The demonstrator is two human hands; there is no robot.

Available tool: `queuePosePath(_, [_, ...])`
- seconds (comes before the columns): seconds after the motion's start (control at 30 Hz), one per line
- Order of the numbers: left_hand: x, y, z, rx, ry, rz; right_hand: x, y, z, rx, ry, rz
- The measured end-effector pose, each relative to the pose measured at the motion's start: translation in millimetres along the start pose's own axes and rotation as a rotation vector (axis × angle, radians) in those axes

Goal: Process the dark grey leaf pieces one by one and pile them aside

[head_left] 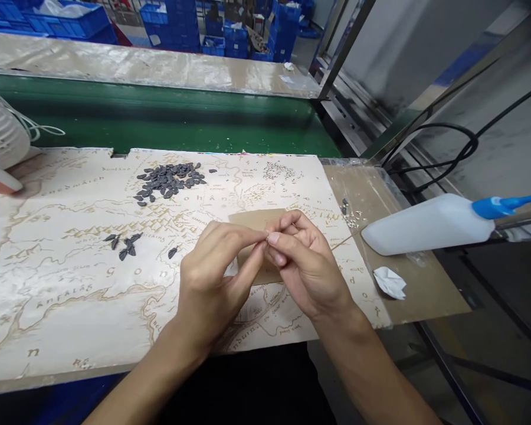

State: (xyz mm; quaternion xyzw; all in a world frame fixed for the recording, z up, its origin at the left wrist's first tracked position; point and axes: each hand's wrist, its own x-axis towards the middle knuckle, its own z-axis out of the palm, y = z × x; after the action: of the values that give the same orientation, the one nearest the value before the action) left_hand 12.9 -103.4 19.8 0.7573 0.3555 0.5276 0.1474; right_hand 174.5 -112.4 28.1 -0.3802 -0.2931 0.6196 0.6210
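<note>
My left hand (221, 260) is closed in a pinch, thumb and forefinger meeting the fingertips of my right hand (305, 254). Both pinch at one spot, where a tiny piece (268, 237) shows, too small to name. The right hand's other fingers are curled in. Under the hands lies a brown cardboard piece (252, 219). A thin stick (347, 240) runs out from behind my right hand; whether the hand grips it I cannot tell. Dark leaf-shaped pieces form a pile (170, 180), with a few joined in a small cluster (126, 243) and a small dark piece (172, 252) nearer my left hand.
Small pale bits (281, 171) are scattered on the map-printed sheet (79, 307). At the right are a white bottle with a blue nozzle (429, 224) and crumpled tissue (389, 282). A fan (2, 133) stands left. Beyond runs a green belt (181, 118), with blue crates (71, 20) behind.
</note>
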Motion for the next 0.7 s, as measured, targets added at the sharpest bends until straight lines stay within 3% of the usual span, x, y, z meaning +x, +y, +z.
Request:
queuePosePath(0.33, [-3,-3,-4.9,0.012,-0.041,-0.001,-6,-1,-7,-0.313,0.015,-0.111])
queuePosePath(0.57, [-11,-2,-3.6,-0.029,-0.069,-0.023,-7,6,-13,-0.340,0.010,-0.113])
queuePosePath(0.7, [-2,-24,-17.1,0.030,-0.144,-0.084,-6,3,-22,-0.465,0.068,-0.209])
